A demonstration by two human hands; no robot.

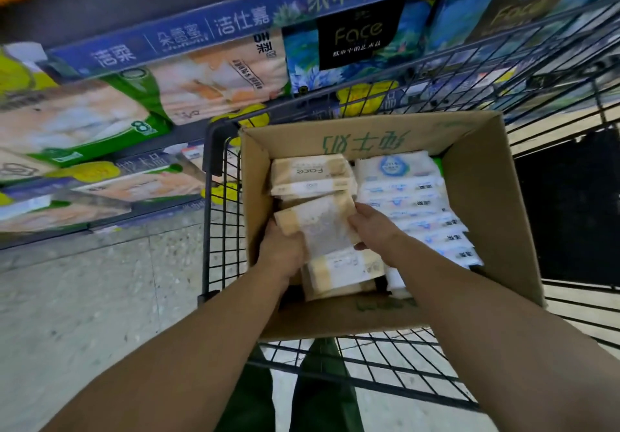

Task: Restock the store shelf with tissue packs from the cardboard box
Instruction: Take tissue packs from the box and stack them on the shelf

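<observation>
Right now: both hands are down in the cardboard box (476,196), which sits in a wire trolley (221,217) just beside the store shelf (157,45).
Left hand (281,253): fingers curled over the near-left corner of a beige tissue pack (318,227), gripping it.
Right hand (372,227): fingers wrapped round the right edge of the same pack, so it is grasped from both sides.
Where the pack is: tilted, lying over other beige packs (342,267) in the left half of the box; white-and-blue packs (412,203) fill the right half.
Step in hand: by my reading, lifting 1 beige pack out to carry it to the shelf.
Doing it well: squeeze lightly, since the soft wrap will likely dent; lift straight up past the box wall before turning left; keep the neighbouring packs from dragging along.
Box print: green characters on the inner far wall, upside down from here.
Pack print: "Face" reads on the far beige pack (312,173).
Shelf print: a black "Face" sign (359,32) and blue edge strips with white Chinese characters; the smaller print is blurred.
</observation>
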